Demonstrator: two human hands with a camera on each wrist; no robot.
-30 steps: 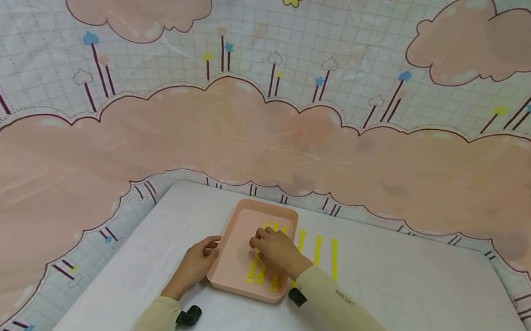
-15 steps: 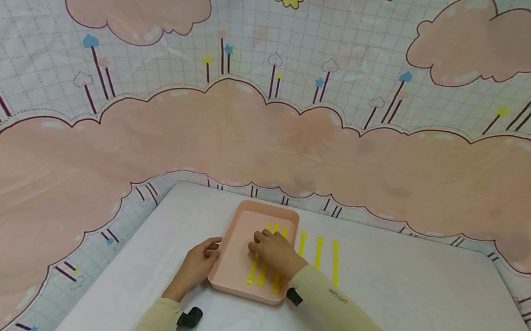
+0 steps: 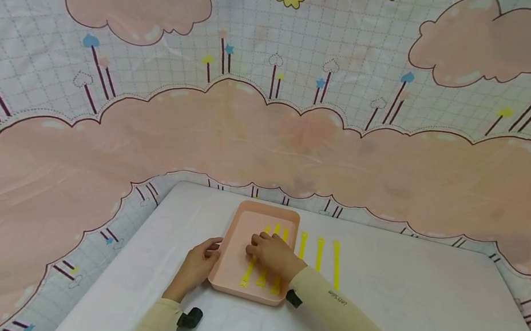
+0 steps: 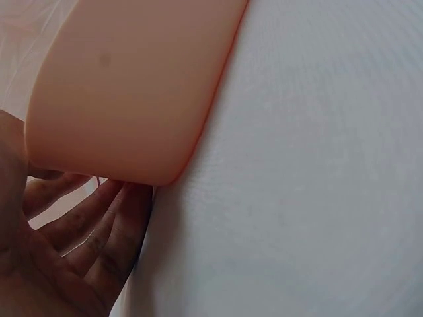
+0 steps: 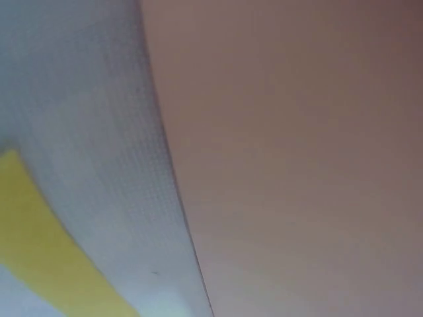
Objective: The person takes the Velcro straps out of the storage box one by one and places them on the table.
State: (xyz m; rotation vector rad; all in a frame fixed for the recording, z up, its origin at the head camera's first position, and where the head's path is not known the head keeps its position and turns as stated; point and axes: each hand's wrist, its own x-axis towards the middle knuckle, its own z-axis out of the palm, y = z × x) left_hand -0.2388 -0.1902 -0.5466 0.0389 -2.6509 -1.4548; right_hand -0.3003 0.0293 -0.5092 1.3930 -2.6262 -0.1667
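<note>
A shallow pink tray [image 3: 230,269] lies on the white table. In it are three long yellow strips with notched, wider ends, side by side. My right hand [image 3: 276,254] reaches over the tray's right rim and pinches the leftmost yellow strip [image 3: 246,276], covering its middle. The middle strip [image 3: 261,278] and the right strip [image 3: 276,286] lie partly hidden under that hand. At the tray's left side is my left hand [image 3: 197,265]; the left wrist view shows its fairly straight fingers [image 4: 99,238] against the tray's outer wall [image 4: 125,99].
Right of the tray, three more yellow strips, including the outermost one [image 3: 336,264], lie on the table [image 3: 405,303], partly behind the right forearm [image 3: 351,318]. Behind the table hangs a cloud-patterned cloth [image 3: 269,143].
The near end of the leftmost strip in the tray has swung left and toward me, with my right hand shifting slightly left. The left hand and the tray look almost unmoved.
</note>
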